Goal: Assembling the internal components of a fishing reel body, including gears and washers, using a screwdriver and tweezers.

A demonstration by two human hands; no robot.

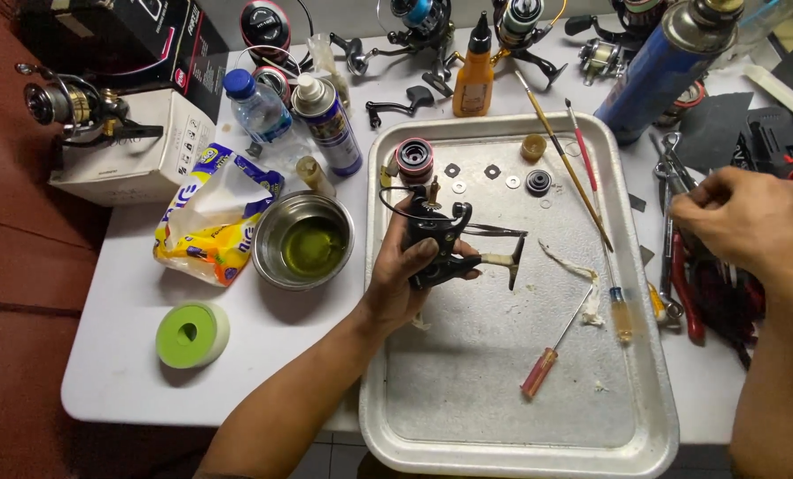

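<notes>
My left hand (pixel 403 284) grips a black fishing reel body (pixel 439 239) over the left part of a metal tray (pixel 503 426); the reel's foot sticks out to the right. My right hand (pixel 744 223) is off the tray's right side, fingers curled down into a pile of hand tools (pixel 698 284) with red-handled pliers. Whether it holds one is hidden. On the tray lie a red-rimmed spool (pixel 414 160), small washers (pixel 490 176), a black gear (pixel 538 182), a red-handled screwdriver (pixel 552 350), thin brushes (pixel 574 168) and tweezers (pixel 494 231).
A steel bowl of yellow-green liquid (pixel 312 241) stands left of the tray, beside a tissue pack (pixel 215 217), a green tape roll (pixel 191 333), a spray can (pixel 330 124), a water bottle (pixel 256 105) and an orange oil bottle (pixel 474 75). Several reels and a blue gas canister (pixel 667 66) line the back.
</notes>
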